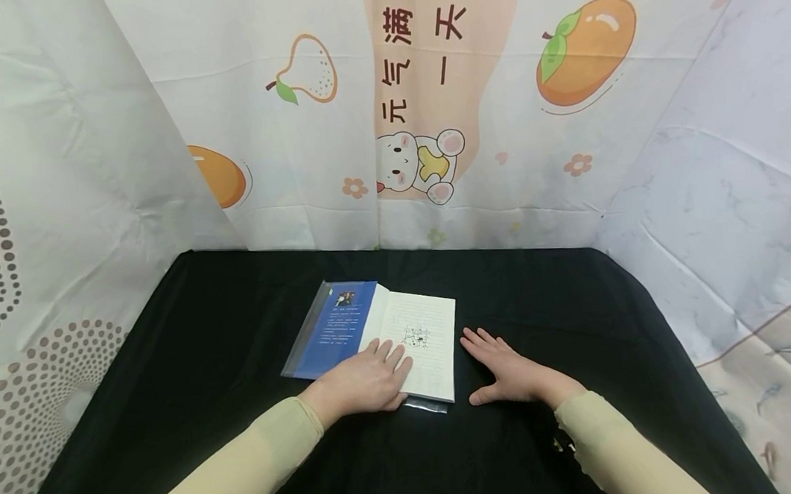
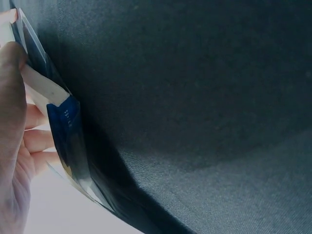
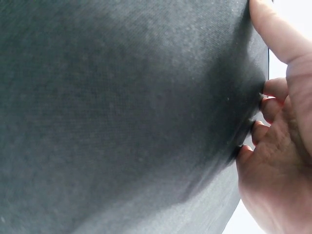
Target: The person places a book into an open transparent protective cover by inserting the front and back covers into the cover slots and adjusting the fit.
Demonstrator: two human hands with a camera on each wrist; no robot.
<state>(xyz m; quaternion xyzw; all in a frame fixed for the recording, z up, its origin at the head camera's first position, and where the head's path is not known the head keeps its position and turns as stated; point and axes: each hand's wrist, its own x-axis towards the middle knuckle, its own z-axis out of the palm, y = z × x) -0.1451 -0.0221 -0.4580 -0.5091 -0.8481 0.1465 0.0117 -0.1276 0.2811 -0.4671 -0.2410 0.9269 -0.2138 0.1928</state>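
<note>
An open book [image 1: 434,349] lies on the black cloth, its white page printed with a small line drawing near the middle. To the left spreads its blue cover flap [image 1: 336,328], edged by a clear plastic jacket. My left hand [image 1: 365,381] rests on the lower part of the book with fingers extended over the page, the thumb by the bottom edge. In the left wrist view the book's blue spine end [image 2: 66,117] and the plastic jacket show beside the fingers. Just right of the book, my right hand [image 1: 512,369] rests on the cloth, fingers spread, holding nothing.
The black cloth [image 1: 238,322] covers the table, whose back edge meets a hanging curtain [image 1: 518,158] printed with fruit and a cartoon animal. White patterned sheets [image 1: 65,219] hang along both sides. A small shiny item [image 1: 564,444] shows beneath the right wrist.
</note>
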